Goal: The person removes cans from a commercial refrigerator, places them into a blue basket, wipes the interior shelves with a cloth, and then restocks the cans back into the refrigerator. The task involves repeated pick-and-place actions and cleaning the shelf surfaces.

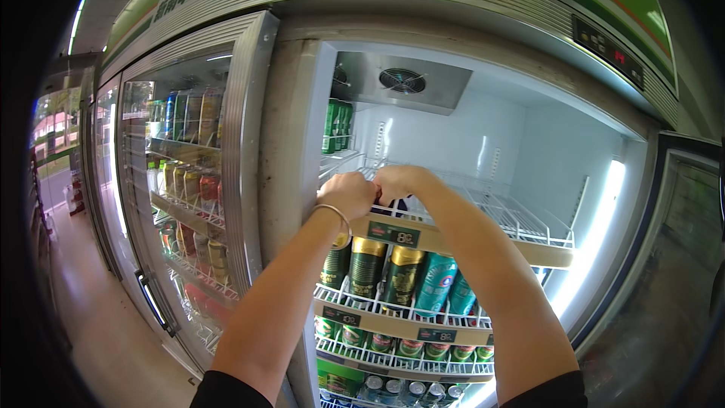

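Both hands reach into an upright drinks fridge, over the front of its upper wire shelf (504, 209). My left hand (348, 194), with a bangle (334, 209) on its wrist, is curled at the shelf's left part. Right beside it, my right hand (399, 181) bends down with its fingers turned inward. Between and under the hands, a dark blue item (401, 205) and a bit of red show; most of it is hidden, and whether either hand grips it cannot be seen. Below them a price tag (393, 234) is fixed to the shelf's front strip.
Dark green and gold cans (368, 266) and teal cans (436, 283) fill the shelf below. Lower down stand smaller green cans (410, 347) and bottles (393, 390). An open glass door (651, 272) is at right; a shut one (187, 181) at left. Green cans (338, 124) stand upper left.
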Demonstrator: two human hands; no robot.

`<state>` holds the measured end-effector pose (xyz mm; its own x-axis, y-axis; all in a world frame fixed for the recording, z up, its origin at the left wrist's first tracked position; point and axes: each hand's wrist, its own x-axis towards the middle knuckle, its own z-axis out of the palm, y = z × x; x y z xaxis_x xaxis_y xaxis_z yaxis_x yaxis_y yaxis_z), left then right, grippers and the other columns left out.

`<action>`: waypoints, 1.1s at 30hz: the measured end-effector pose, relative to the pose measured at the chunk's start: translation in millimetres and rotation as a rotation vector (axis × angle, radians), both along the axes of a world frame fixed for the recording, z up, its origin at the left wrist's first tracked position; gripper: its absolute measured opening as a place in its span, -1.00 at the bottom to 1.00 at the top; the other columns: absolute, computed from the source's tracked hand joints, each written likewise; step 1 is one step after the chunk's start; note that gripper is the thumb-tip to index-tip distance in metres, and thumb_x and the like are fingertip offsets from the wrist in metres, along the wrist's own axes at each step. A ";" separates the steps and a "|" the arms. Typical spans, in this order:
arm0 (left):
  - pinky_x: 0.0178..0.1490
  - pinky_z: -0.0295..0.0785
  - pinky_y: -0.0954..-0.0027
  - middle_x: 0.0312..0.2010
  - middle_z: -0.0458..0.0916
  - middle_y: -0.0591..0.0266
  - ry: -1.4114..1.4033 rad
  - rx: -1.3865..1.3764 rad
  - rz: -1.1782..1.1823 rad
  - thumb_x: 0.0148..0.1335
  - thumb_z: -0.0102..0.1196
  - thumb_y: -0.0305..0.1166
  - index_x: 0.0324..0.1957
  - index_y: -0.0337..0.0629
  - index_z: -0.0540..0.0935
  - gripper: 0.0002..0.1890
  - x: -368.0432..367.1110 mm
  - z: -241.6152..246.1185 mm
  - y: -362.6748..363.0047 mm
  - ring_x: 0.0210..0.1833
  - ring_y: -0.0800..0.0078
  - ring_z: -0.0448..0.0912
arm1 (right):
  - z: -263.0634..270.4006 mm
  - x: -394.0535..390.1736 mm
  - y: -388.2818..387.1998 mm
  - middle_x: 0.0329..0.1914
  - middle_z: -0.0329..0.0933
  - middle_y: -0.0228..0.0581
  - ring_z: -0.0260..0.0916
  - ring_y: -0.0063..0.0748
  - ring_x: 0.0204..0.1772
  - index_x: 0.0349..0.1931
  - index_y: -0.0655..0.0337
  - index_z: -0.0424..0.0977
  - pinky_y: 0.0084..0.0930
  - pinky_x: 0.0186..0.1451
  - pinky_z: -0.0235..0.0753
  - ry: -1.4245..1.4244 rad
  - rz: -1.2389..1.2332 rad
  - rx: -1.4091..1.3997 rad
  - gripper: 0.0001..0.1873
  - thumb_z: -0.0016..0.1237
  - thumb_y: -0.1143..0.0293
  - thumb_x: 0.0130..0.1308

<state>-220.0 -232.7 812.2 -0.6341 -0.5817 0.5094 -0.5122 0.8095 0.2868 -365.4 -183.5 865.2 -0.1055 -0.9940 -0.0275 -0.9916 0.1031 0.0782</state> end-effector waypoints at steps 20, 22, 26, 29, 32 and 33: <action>0.50 0.08 0.10 0.38 0.16 -0.31 0.485 -0.062 0.019 0.24 -0.03 -0.38 0.29 -0.56 0.21 -0.38 -13.1 -11.9 -2.8 0.48 -0.13 0.10 | 30.0 -29.8 -9.8 -0.25 0.68 -0.11 0.62 -0.15 -0.21 -0.14 0.12 0.67 -0.33 -0.10 0.56 -0.096 -0.076 -0.888 -0.70 0.19 0.33 0.08; 0.53 0.01 0.11 0.40 0.14 -0.33 0.447 -0.065 0.077 0.24 -0.04 -0.41 0.34 -0.57 0.14 -0.33 -14.7 -14.4 -6.4 0.48 -0.14 0.08 | 21.7 -18.4 -31.9 -0.21 0.67 -0.08 0.61 -0.06 -0.15 -0.15 0.13 0.66 -0.27 -0.06 0.57 -0.045 -0.105 -1.018 -0.71 0.17 0.36 0.07; 0.56 -0.09 0.14 0.42 0.13 -0.28 0.427 0.020 0.019 0.25 -0.06 -0.41 0.40 -0.55 0.07 -0.29 -12.7 -6.3 4.8 0.52 -0.12 0.03 | -0.2 -19.6 -49.5 -0.29 0.65 -0.02 0.62 -0.09 -0.19 -0.19 0.14 0.66 -0.30 -0.08 0.58 0.042 -0.086 -0.408 -0.76 0.08 0.45 0.10; 0.56 -0.05 0.14 0.43 0.13 -0.25 0.547 0.063 -0.008 0.27 -0.08 -0.36 0.39 -0.54 0.09 -0.30 -4.7 -6.1 6.1 0.53 -0.10 0.02 | 6.7 0.4 -38.0 -0.45 0.61 -0.13 0.57 -0.32 -0.35 -0.24 0.29 0.64 -0.40 -0.19 0.57 -0.321 -0.035 -0.267 -0.81 0.00 0.49 0.18; 0.55 -0.03 0.12 0.39 0.18 -0.31 0.730 0.054 -0.005 0.28 -0.13 -0.32 0.39 -0.55 0.10 -0.30 -3.6 -14.3 -4.0 0.51 -0.13 0.07 | 8.4 30.0 -3.4 -0.42 0.64 -0.32 0.52 -0.49 -0.39 -0.23 0.30 0.65 -0.51 -0.21 0.58 -0.676 0.060 -0.191 -0.79 -0.07 0.54 0.23; 0.55 -0.04 0.11 0.36 0.22 -0.35 0.754 0.014 -0.012 0.28 -0.14 -0.29 0.37 -0.58 0.12 -0.30 -6.9 -17.1 -6.5 0.49 -0.15 0.10 | 15.3 20.6 5.9 -0.40 0.64 -0.30 0.51 -0.48 -0.38 -0.21 0.30 0.65 -0.50 -0.20 0.56 -0.599 0.082 -0.334 -0.78 -0.07 0.54 0.23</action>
